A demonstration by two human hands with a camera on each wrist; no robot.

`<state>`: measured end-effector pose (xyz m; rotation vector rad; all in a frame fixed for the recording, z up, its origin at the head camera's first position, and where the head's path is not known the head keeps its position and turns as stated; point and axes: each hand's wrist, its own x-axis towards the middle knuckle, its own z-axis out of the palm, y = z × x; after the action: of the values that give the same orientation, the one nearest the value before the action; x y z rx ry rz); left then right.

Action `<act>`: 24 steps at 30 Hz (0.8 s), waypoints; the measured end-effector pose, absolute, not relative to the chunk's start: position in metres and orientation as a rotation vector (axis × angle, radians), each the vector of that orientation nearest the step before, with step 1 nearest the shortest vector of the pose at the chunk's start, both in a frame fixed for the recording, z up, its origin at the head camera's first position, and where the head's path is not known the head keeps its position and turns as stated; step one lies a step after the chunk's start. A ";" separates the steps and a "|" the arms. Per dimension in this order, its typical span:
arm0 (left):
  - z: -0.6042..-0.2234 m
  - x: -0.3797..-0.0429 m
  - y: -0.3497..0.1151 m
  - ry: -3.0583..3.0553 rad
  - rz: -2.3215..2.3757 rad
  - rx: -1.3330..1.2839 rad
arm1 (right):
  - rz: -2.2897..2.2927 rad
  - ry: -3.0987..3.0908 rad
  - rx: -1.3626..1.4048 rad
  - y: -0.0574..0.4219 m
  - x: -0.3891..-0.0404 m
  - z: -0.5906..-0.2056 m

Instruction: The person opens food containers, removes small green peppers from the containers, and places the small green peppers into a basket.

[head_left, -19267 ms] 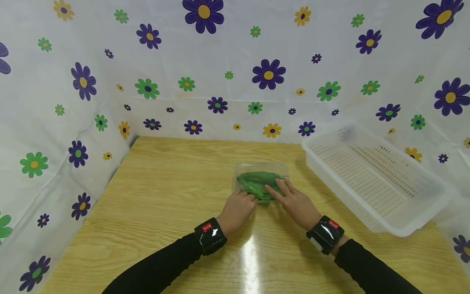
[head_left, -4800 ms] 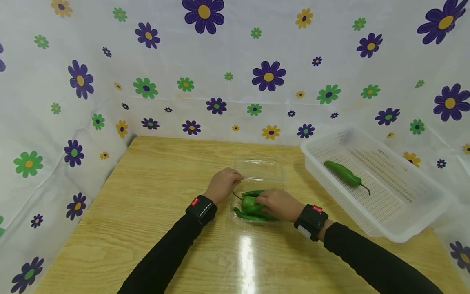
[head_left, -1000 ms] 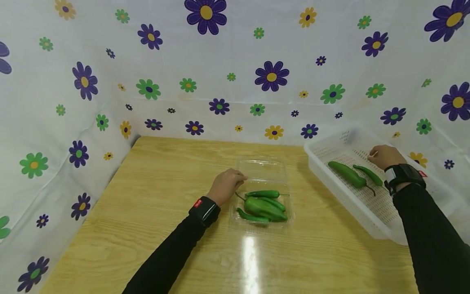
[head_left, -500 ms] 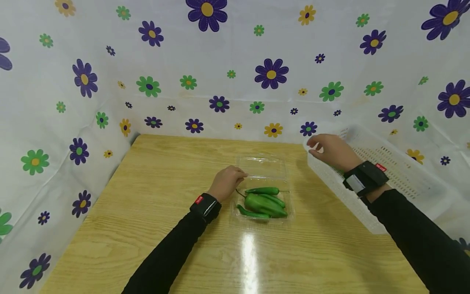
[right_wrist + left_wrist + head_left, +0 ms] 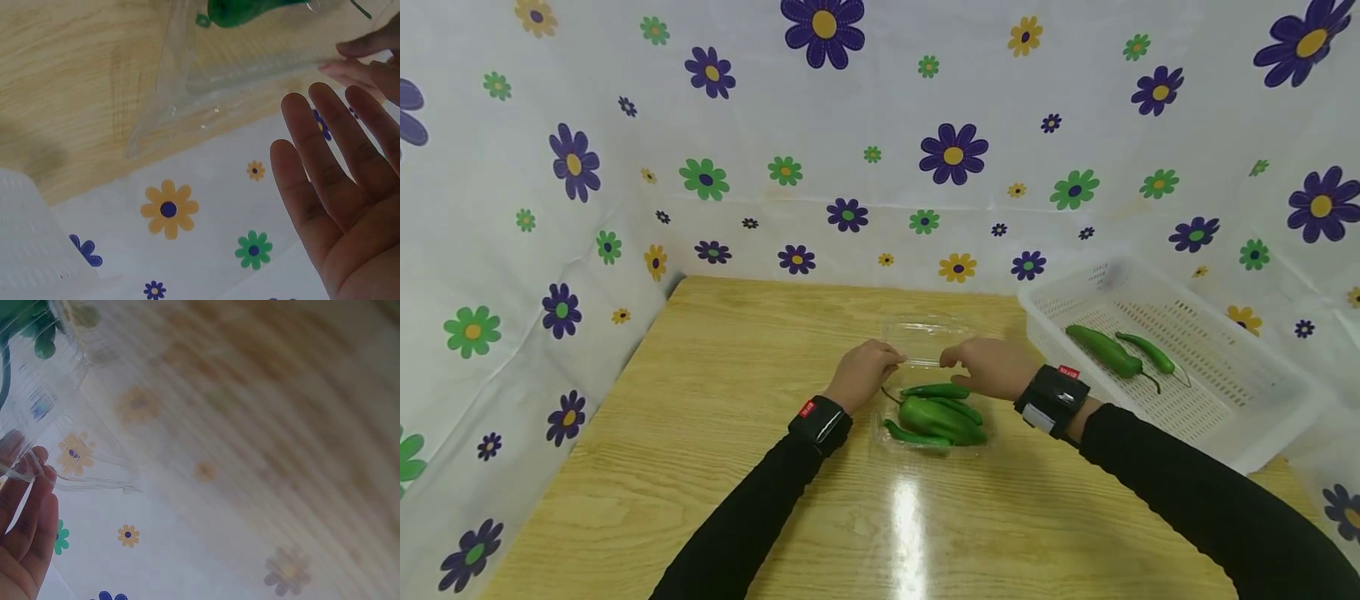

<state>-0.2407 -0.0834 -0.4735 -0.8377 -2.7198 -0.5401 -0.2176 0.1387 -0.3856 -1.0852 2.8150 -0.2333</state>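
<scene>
Peppers [image 5: 942, 419] lying in the clear box [image 5: 917, 375] could spill if the left hand [image 5: 863, 372], pinching its edge, jerked it, or the right hand [image 5: 996, 368], loose-fingered and empty just above, knocked its side.

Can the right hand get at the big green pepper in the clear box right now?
Probably yes: the right hand looks empty and close by, the clear lid is folded back, and nothing visible covers the big green pepper.

R wrist view, pepper [image 5: 240, 10] cut off, bskt [image 5: 31, 237] ditto
</scene>
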 end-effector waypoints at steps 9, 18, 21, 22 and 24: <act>-0.472 -0.235 -0.084 -2.729 -0.547 -0.839 | -0.126 2.767 -1.093 0.125 -0.219 -0.420; -0.471 -0.237 -0.085 -2.717 -0.524 -0.843 | -0.052 2.787 -1.044 0.117 -0.219 -0.433; -0.471 -0.237 -0.085 -2.711 -0.512 -0.845 | -0.052 2.792 -1.019 0.116 -0.219 -0.436; -0.471 -0.238 -0.084 -2.708 -0.506 -0.845 | -0.049 2.797 -1.019 0.116 -0.219 -0.437; -0.471 -0.239 -0.083 -2.706 -0.493 -0.843 | -0.033 2.812 -1.029 0.116 -0.219 -0.438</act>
<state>-0.2386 -0.0833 -0.4712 -0.8427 -2.7063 -0.4934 -0.2194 0.1163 -0.4384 -1.0294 2.8120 -0.0331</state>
